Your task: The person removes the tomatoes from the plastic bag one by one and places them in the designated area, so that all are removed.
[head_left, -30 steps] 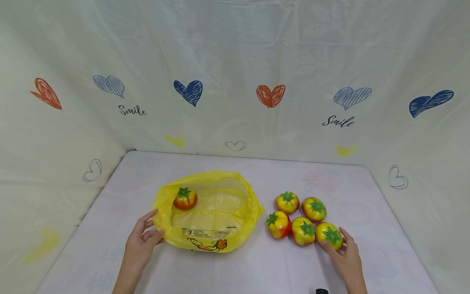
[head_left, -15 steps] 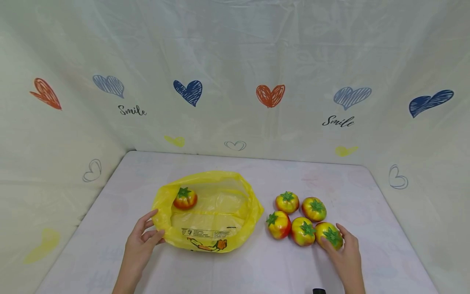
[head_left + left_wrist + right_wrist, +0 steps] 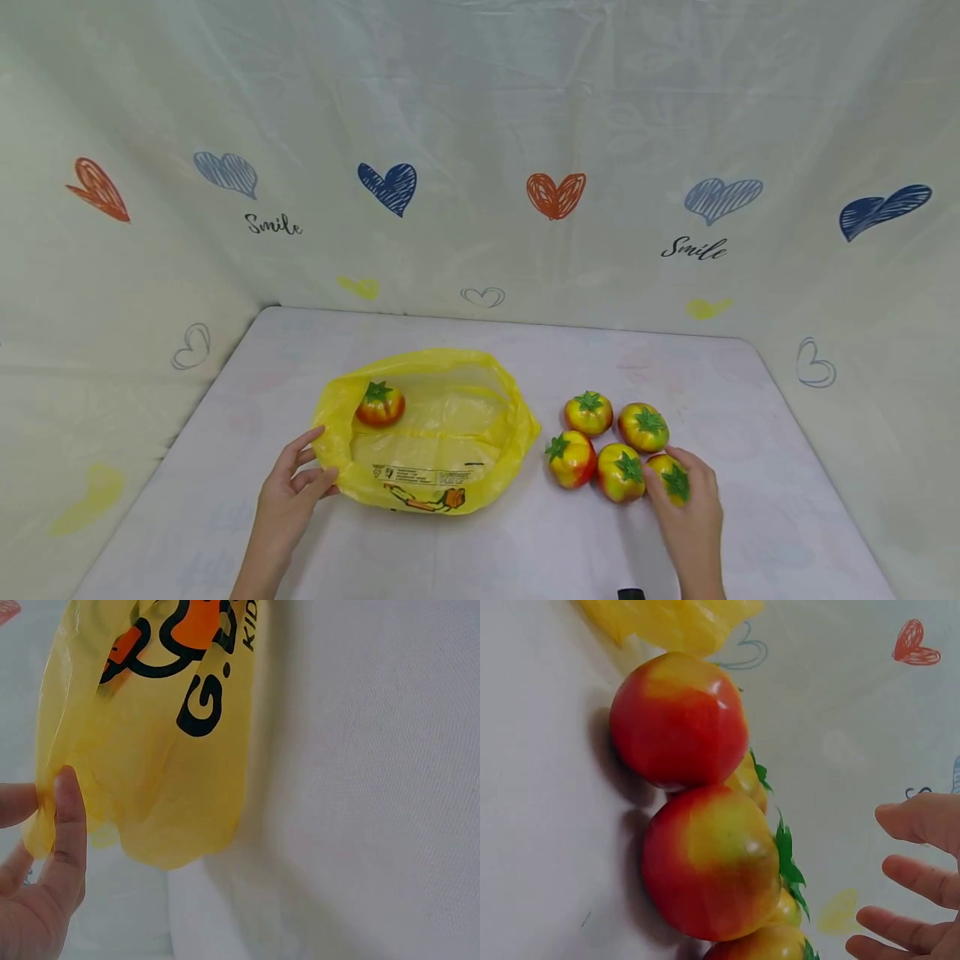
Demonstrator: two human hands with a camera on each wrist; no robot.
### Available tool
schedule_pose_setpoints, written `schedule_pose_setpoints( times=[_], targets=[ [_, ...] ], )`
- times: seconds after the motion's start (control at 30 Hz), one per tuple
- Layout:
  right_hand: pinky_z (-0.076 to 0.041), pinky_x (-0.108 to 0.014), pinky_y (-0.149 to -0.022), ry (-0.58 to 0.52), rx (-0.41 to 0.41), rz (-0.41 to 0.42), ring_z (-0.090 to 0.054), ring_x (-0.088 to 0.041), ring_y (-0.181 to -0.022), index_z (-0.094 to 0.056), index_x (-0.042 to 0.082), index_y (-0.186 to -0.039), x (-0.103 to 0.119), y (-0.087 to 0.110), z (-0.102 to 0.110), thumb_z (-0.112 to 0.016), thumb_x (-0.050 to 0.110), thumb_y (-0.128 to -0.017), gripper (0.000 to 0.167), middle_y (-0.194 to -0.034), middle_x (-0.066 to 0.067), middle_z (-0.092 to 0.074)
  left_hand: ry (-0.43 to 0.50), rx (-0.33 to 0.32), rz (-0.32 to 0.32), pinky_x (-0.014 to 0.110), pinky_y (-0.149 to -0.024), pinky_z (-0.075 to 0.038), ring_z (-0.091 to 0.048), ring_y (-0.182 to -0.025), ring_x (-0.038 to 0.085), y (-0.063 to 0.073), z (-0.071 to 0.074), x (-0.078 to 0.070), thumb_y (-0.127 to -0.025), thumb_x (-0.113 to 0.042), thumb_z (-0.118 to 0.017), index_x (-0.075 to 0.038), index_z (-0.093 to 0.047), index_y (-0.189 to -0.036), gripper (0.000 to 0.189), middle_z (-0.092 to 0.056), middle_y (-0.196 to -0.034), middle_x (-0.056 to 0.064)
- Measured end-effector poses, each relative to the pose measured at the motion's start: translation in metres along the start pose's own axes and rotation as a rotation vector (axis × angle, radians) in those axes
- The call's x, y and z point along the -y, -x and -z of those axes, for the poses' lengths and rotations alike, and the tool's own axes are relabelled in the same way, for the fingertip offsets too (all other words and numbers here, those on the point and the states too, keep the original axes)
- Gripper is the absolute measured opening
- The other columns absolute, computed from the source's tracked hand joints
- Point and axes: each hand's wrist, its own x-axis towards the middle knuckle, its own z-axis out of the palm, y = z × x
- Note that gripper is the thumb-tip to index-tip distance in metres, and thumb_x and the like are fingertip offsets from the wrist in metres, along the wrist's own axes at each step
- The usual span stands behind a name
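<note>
A yellow plastic bag (image 3: pixel 427 442) lies with its mouth open, a red-yellow tomato (image 3: pixel 380 405) inside at the left. My left hand (image 3: pixel 288 492) pinches the bag's left rim; the left wrist view shows thumb and fingers (image 3: pixel 70 825) on the thin film. Several tomatoes (image 3: pixel 618 472) with green leafy tops are grouped to the right of the bag. Over the rightmost tomato (image 3: pixel 677 481) is my right hand (image 3: pixel 692 508), partly covering it. In the right wrist view, that hand's fingers (image 3: pixel 919 881) are spread, apart from the tomatoes (image 3: pixel 712 862).
A white cloth covers the table (image 3: pixel 450 558). Behind it hangs a pale curtain (image 3: pixel 480 125) printed with hearts and lettering. A small black tip (image 3: pixel 631 594) shows at the bottom edge, left of my right forearm.
My right hand has shifted left, from the right side of the rightmost tomato to over it. The black tip has moved left too. My left hand and the bag keep their places.
</note>
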Motion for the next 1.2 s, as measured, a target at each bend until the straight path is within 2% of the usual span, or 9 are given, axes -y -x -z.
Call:
schedule_pose_setpoints(
  times=[0.2,0.27,0.43,0.5,0.6,0.73,0.87,1.03,1.2],
  targets=[
    [-0.03,-0.05,-0.109,0.066,-0.007,0.032,-0.037,-0.031,-0.125,-0.05,0.013,-0.128,-0.039,-0.01,-0.028,-0.062,0.039,-0.087,0.05,-0.133,-0.013,-0.042,-0.005,0.005,-0.012,0.024,-0.07,-0.057,-0.065,-0.087,0.015,0.001,0.0,-0.002,-0.084,-0.029,-0.068,-0.043,-0.037,-0.137,0.063,-0.046,-0.128,0.002],
    [-0.032,-0.054,-0.106,0.035,-0.009,0.065,-0.039,-0.032,-0.123,-0.051,0.01,-0.125,-0.027,-0.006,-0.026,-0.065,0.034,-0.086,0.048,-0.131,-0.014,-0.044,-0.001,0.008,-0.005,0.023,-0.069,-0.057,-0.064,-0.085,0.012,0.008,0.001,-0.015,-0.084,-0.028,-0.068,-0.04,-0.037,-0.137,0.063,-0.046,-0.128,0.003],
    [-0.035,-0.056,-0.101,-0.044,0.015,0.148,-0.042,-0.034,-0.119,-0.055,0.002,-0.118,0.023,0.009,-0.016,-0.069,0.018,-0.084,0.04,-0.125,-0.017,-0.048,0.003,0.063,0.033,0.021,-0.072,-0.056,-0.061,-0.08,0.004,0.038,0.005,-0.074,-0.089,-0.012,-0.062,-0.023,-0.034,-0.142,0.062,-0.043,-0.131,0.012],
    [-0.035,-0.056,-0.102,-0.045,0.047,0.138,-0.042,-0.033,-0.119,-0.056,0.003,-0.118,0.034,0.013,-0.016,-0.069,0.017,-0.084,0.038,-0.125,-0.016,-0.048,-0.002,0.086,0.038,0.022,-0.073,-0.056,-0.06,-0.079,0.002,0.045,0.007,-0.089,-0.09,-0.008,-0.058,-0.019,-0.032,-0.143,0.061,-0.041,-0.132,0.015],
    [-0.033,-0.057,-0.103,-0.038,0.116,0.119,-0.04,-0.033,-0.123,-0.055,0.004,-0.12,0.044,0.016,-0.019,-0.068,0.019,-0.085,0.039,-0.129,-0.015,-0.047,0.01,0.08,0.01,0.023,-0.071,-0.057,-0.061,-0.079,0.005,0.041,0.007,-0.079,-0.089,-0.01,-0.06,-0.019,-0.033,-0.143,0.061,-0.043,-0.13,0.015],
    [-0.034,-0.056,-0.104,-0.044,0.172,0.134,-0.041,-0.031,-0.124,-0.055,0.006,-0.12,0.051,0.019,-0.026,-0.068,0.021,-0.084,0.041,-0.13,-0.012,-0.047,0.007,0.045,-0.027,0.023,-0.069,-0.057,-0.064,-0.082,0.01,0.02,0.004,-0.036,-0.086,-0.025,-0.067,-0.031,-0.036,-0.141,0.064,-0.046,-0.127,0.008],
    [-0.034,-0.054,-0.106,-0.067,0.196,0.173,-0.042,-0.028,-0.125,-0.056,0.007,-0.12,0.057,0.021,-0.033,-0.069,0.019,-0.083,0.041,-0.13,-0.01,-0.049,0.001,0.023,-0.036,0.023,-0.069,-0.057,-0.064,-0.084,0.011,0.003,0.003,-0.006,-0.083,-0.03,-0.069,-0.04,-0.037,-0.138,0.064,-0.046,-0.127,0.003],
    [-0.032,-0.053,-0.107,-0.102,0.223,0.217,-0.042,-0.026,-0.125,-0.057,0.01,-0.121,0.069,0.022,-0.039,-0.07,0.021,-0.083,0.041,-0.13,-0.008,-0.05,0.029,0.036,-0.059,0.023,-0.066,-0.057,-0.064,-0.083,0.013,0.0,0.003,-0.001,-0.084,-0.026,-0.069,-0.034,-0.037,-0.14,0.065,-0.045,-0.127,0.008],
    [-0.035,-0.053,-0.106,-0.136,0.27,0.258,-0.044,-0.026,-0.125,-0.058,0.012,-0.121,0.081,0.019,-0.044,-0.07,0.021,-0.083,0.041,-0.13,-0.008,-0.051,-0.004,0.003,-0.009,0.023,-0.07,-0.057,-0.064,-0.086,0.014,-0.001,0.001,0.0,-0.085,-0.026,-0.068,-0.042,-0.036,-0.137,0.063,-0.046,-0.128,0.001]
  ],
)
